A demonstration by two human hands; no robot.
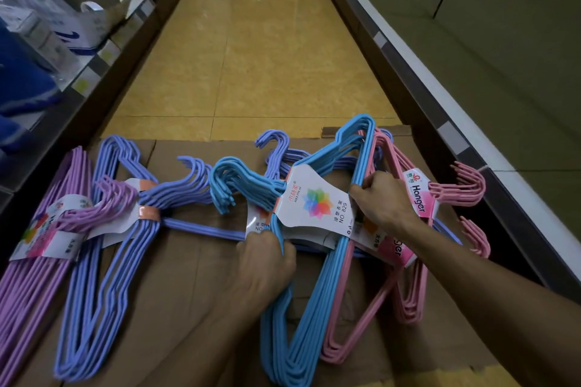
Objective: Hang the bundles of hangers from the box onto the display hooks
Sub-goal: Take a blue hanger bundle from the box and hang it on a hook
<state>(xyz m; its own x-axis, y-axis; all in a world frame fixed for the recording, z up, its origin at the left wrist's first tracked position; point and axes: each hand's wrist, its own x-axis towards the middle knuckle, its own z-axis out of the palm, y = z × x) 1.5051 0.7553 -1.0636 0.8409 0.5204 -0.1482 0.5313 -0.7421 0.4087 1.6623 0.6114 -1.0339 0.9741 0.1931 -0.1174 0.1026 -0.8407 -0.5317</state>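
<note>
Your left hand (267, 256) and right hand (382, 198) both clutch the light-blue hanger bundle (317, 261) at centre frame, above the cardboard box (188, 261)

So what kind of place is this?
Most likely a shop aisle: stocked shelves left, an empty shelf right, and labelled retail hanger bundles on cardboard.

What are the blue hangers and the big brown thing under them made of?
The blue hangers look like thin wire with a smooth, matte plastic coating: slim, evenly bent rods in solid colour, though the core is hidden. The brown box looks like plain cardboard: dull, flat flaps with creases and a torn edge.
</note>
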